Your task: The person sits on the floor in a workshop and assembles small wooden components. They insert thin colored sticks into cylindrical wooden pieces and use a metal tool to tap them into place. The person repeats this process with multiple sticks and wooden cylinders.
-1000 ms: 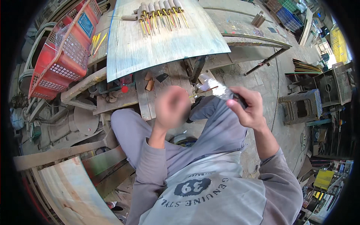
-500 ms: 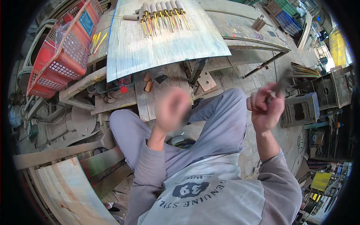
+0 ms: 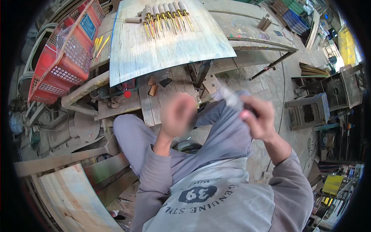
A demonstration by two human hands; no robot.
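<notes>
My left hand is raised over my lap, curled round with a dark gap inside. It is smeared, and whatever it may hold cannot be made out. To its right, above my right knee, my right hand is closed on a blurred greyish thing that points toward the left hand; its kind cannot be told. Ahead, on a pale wood-grained board, lies a row of cylindrical handles with thin yellow and red sticks poking from them. One more cylinder rests sideways at the row's left end.
A red perforated crate stands at the left, with yellow sticks beside it. Wood scraps lie on the low planks below the board. A wooden bench runs along the right, and a grey box-shaped block stands on the floor.
My right hand has swung left and slightly down from beyond my right knee, bringing the blurred thing toward my left hand. The left hand has hardly moved.
</notes>
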